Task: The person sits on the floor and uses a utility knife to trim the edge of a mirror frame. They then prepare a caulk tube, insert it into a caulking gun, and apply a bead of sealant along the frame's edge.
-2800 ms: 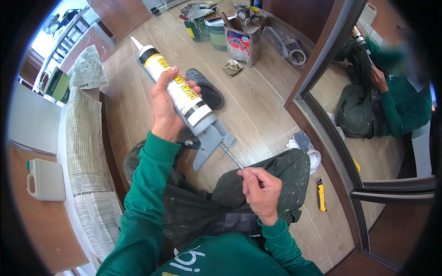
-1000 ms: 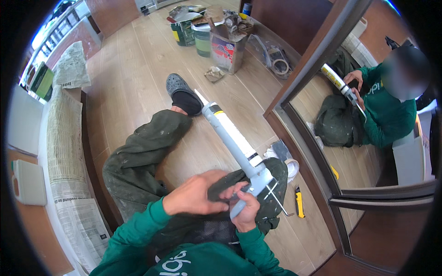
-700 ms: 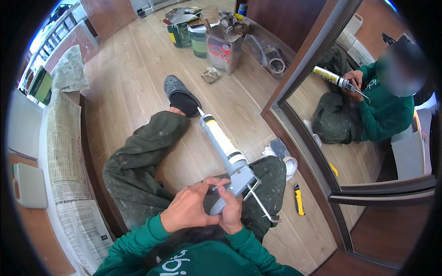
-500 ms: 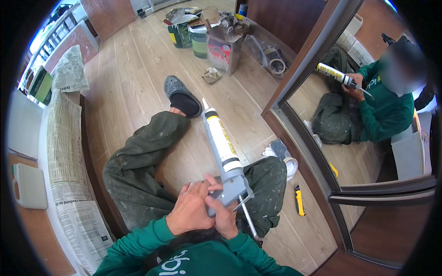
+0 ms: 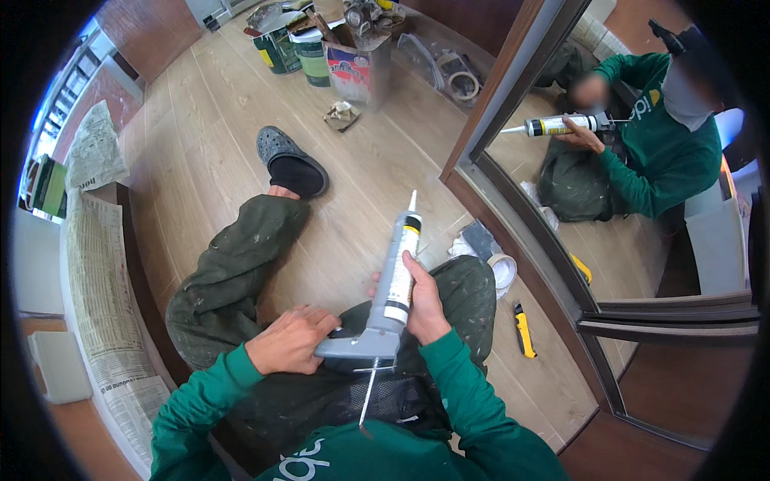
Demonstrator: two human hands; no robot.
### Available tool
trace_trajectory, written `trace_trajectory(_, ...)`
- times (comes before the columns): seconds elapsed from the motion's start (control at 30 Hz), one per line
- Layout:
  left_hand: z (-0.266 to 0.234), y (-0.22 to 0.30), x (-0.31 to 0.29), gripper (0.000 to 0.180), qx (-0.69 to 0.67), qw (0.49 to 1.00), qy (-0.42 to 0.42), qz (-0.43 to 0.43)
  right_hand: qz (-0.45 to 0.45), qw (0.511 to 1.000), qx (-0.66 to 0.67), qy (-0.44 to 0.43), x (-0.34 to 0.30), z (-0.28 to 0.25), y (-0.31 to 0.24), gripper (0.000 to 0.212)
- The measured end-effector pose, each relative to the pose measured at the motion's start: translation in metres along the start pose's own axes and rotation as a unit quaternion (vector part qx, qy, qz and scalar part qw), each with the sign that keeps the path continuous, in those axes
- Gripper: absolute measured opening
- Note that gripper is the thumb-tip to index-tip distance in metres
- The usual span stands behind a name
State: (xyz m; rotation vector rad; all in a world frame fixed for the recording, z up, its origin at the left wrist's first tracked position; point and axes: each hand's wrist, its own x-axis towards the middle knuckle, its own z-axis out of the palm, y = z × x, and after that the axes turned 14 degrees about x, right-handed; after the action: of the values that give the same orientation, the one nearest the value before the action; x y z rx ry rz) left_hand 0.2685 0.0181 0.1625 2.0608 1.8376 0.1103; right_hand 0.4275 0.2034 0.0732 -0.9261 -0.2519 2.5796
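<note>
The caulking gun (image 5: 382,325) partly hides the right grip (image 5: 425,305) hugging it; can't tell whether the left grip (image 5: 295,341) squeezes its handle (image 5: 343,347).

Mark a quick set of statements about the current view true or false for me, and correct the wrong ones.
1. The right hand grips the cartridge in the caulking gun. True.
2. The nozzle points toward the picture's lower edge. False: the nozzle points toward the upper edge.
3. The left hand is by the gun's handle end. True.
4. The yellow utility knife is in the left hand. False: the yellow utility knife lies on the floor at the right.
</note>
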Motion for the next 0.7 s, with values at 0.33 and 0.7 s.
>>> trace_trajectory(0.33,0.027,0.006,0.066,0.05,0.105,0.986,0.127,-0.009,-0.078,0.992,0.006,0.095,0.032,-0.014,-0.016,0.051)
trace_trajectory(0.7,0.052,-0.014,0.087,0.038,0.084,0.991,0.102,-0.032,-0.075,0.993,0.024,0.083,0.058,-0.037,-0.022,0.05)
